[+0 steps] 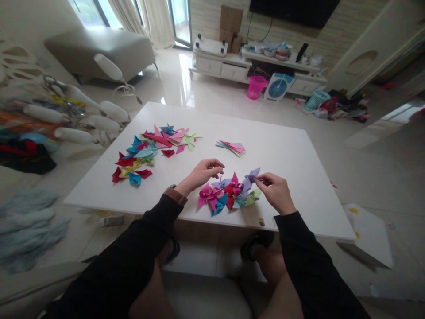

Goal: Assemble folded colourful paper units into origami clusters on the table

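Observation:
Near the table's front edge lies a cluster of folded paper cranes point(217, 195) in pink, red, blue, light green and purple. My right hand point(275, 190) pinches a purple paper crane point(251, 176) at the cluster's right end, thumb and forefinger on its edge. My left hand point(206, 173) hovers just behind the cluster's left side, fingers loosely curved and apart, holding nothing. Further back, a small stack of folded paper pieces point(232, 147) in pink, green and blue lies fanned on the white table point(272, 141).
A larger pile of coloured folded paper point(149, 150) spreads over the table's left part. A small sticker point(261, 221) is at the front edge. Left of the table stands a lamp with white shades point(109, 110). Beyond are a pink basket point(256, 87) and a fan point(278, 87).

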A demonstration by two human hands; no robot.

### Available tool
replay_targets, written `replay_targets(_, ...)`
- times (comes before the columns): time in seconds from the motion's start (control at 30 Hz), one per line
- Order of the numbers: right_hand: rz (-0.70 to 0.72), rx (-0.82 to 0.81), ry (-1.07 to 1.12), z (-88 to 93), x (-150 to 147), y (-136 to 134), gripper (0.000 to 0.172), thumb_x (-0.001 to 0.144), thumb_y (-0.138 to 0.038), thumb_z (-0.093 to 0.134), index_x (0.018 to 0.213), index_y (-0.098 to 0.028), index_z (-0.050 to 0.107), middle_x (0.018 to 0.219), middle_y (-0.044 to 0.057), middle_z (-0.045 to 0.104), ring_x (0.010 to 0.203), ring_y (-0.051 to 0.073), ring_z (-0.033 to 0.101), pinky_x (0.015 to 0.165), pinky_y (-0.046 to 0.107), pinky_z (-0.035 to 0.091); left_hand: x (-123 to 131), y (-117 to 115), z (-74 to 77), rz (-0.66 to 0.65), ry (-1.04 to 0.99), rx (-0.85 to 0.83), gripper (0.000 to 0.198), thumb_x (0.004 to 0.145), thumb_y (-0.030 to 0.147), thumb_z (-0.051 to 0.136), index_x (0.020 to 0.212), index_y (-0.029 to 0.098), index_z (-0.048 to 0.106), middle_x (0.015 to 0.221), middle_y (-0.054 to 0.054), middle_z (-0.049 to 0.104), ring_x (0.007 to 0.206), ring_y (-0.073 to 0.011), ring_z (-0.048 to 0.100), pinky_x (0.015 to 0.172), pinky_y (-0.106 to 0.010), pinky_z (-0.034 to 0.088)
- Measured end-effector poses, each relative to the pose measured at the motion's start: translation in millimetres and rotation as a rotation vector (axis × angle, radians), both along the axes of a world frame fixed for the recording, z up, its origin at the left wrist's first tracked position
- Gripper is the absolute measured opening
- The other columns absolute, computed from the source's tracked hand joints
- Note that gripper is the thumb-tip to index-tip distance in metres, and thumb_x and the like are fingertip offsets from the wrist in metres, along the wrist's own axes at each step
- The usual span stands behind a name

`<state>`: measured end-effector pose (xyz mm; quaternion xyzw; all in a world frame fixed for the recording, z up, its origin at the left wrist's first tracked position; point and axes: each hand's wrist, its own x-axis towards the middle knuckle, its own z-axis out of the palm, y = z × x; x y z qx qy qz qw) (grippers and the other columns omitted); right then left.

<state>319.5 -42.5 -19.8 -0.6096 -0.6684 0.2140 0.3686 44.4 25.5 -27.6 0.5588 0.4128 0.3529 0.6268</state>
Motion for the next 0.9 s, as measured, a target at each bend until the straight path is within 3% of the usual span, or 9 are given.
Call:
replay_targets(0.2, 0.273, -0.198, -0.255, -3.2, 30.3, -17.0, 0.009, 0.080, -0.020, 0.071, 0.076, -0.021, 0.079, 0.074, 0.003, 0.069, 0.062, 0.015, 0.058, 0.061, 0.028, 0.043, 1.9, -1.9, -2.6, -0.008, 0.029, -0.008, 0.020, 0.077, 0.025, 0.068, 0.093, 0.013, 0.069, 0.081, -0.004, 0.072, 0.064, -0.0114, 0.063, 0.065, -0.026, 0.050)
replay_targets(0.3, 0.344, -0.276, -0.302, -9.6, 33.9, -19.8, 0.011, 0.077, -0.015, 0.071, 0.075, -0.021, 0.080, 0.072, 0.002, 0.068, 0.064, 0.015, 0.059, 0.062, 0.027, 0.042, 3.1, -3.1, -3.6, -0.010, 0.039, -0.002, 0.020, 0.077, 0.026, 0.068, 0.093, 0.013, 0.070, 0.081, -0.004, 0.072, 0.065, -0.0117, 0.063, 0.066, -0.027, 0.051)
replay_targets(0.6, 0.431, -0.409, -0.463, -33.5, 30.1, -6.5, 0.013, 0.078, -0.015, 0.072, 0.079, -0.022, 0.083, 0.074, 0.003, 0.069, 0.069, 0.016, 0.061, 0.065, 0.026, 0.041, 0.3, 3.0, -7.2, -0.009, 0.041, 0.002, 0.020, 0.076, 0.026, 0.069, 0.092, 0.014, 0.070, 0.081, -0.004, 0.071, 0.064, -0.0117, 0.063, 0.065, -0.027, 0.050)
replay_targets(0.9, 0.444, -0.372, -0.539, -44.9, 22.0, -5.6, 0.009, 0.081, -0.023, 0.072, 0.079, -0.024, 0.081, 0.077, 0.003, 0.072, 0.073, 0.017, 0.063, 0.068, 0.026, 0.041, -0.9, 6.8, -8.2, -0.007, 0.042, 0.001, 0.021, 0.075, 0.028, 0.069, 0.091, 0.014, 0.071, 0.080, -0.004, 0.071, 0.065, -0.0119, 0.063, 0.066, -0.027, 0.050)
